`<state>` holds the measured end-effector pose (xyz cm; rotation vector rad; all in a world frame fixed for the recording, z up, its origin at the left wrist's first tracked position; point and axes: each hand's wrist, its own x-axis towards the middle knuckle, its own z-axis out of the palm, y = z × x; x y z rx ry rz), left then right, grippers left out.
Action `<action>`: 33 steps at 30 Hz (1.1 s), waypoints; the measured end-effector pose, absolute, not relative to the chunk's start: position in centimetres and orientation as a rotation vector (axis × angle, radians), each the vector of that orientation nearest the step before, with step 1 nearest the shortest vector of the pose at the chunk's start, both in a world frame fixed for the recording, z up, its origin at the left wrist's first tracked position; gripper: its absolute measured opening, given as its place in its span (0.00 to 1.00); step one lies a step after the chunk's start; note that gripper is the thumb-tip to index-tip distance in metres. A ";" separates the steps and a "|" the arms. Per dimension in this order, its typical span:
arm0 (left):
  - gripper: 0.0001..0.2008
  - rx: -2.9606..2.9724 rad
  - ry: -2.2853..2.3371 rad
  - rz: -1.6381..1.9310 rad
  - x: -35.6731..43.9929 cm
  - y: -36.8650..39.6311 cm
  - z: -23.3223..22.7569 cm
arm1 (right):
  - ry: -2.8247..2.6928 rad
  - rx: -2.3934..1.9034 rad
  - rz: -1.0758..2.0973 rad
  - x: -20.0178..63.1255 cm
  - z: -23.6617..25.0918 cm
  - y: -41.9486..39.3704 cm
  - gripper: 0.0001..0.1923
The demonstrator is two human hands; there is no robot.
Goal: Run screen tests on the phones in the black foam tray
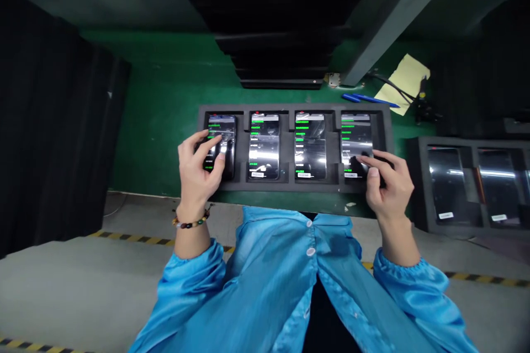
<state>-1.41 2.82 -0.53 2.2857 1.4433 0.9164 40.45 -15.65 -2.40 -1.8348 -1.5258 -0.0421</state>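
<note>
Both hands on phones in black foam tray (389, 121), mid-desk on green mat (165, 99).

Left hand (199, 168): fingers half curled, thumb + index pinching edges of leftmost phone (226, 140), which sits in tray's left-end slot, screen lit w/ green text. Looks like a loose hold, not lifted.

Right hand (387, 182): fingers bent, index tip touching lower screen of rightmost phone (356, 140) in right-end slot; not gripping, just pressing.

Judged best: keep taps light + flat on fingertip, steady phone by its sides, avoid dragging it out of slot.

Two middle phones (265, 146) (310, 146) untouched btwn hands. Second tray (418, 187) at desk's right edge w/ more phones, close to right wrist; elbow could knock it. Blue pen (368, 99), yellow paper (408, 80), cable behind tray, far right. Stack of dark trays (281, 60) at far edge.
</note>
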 end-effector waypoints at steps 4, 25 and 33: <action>0.21 2.206 1.562 0.927 -2.1 3.3 -1.1 | -1.551 -1.863 -0.081 39.8 -2.0 -15.3 0.18; 0.32 1.674 1.338 1.038 -5.5 5.2 -5.0 | -2.077 -1.505 0.370 28.5 0.4 -8.5 0.23; 0.32 1.694 1.329 1.024 -6.1 5.2 -5.5 | -2.122 -1.525 0.379 27.5 0.0 -7.4 0.25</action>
